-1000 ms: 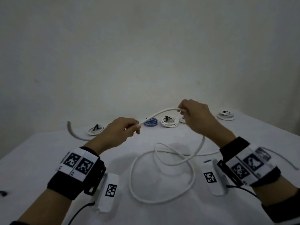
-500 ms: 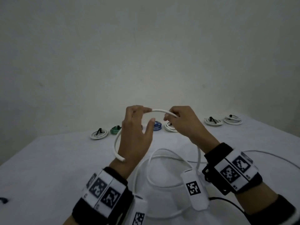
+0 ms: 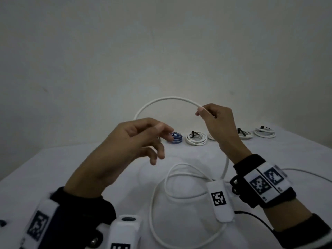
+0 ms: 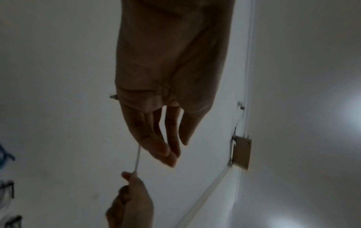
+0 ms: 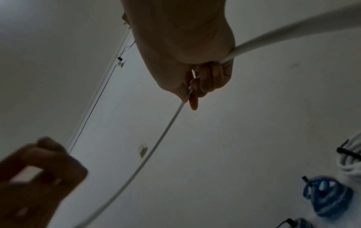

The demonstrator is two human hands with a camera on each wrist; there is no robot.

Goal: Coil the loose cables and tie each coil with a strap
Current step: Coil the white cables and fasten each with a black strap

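A long white cable (image 3: 170,98) arches in the air between my hands, and the rest of it lies in loose loops on the table (image 3: 156,221). My right hand (image 3: 201,110) pinches it between thumb and fingers at the arch's right end; the right wrist view shows the cable (image 5: 166,131) running out of those fingers. My left hand (image 3: 161,133) is lower and to the left, blurred, its thumb and fingers closed on the cable near its end. The left wrist view shows the cable (image 4: 138,157) leaving those fingertips toward the right hand (image 4: 131,200).
Tied coils line the back of the white table (image 3: 53,168): a blue coil (image 3: 175,138), a white coil (image 3: 196,138) and two more white coils (image 3: 245,134) (image 3: 265,133) at the right. More white cable trails off to the right edge.
The hands came together, then the right hand rose and moved right. The short span of cable between them has grown into a tall arch.
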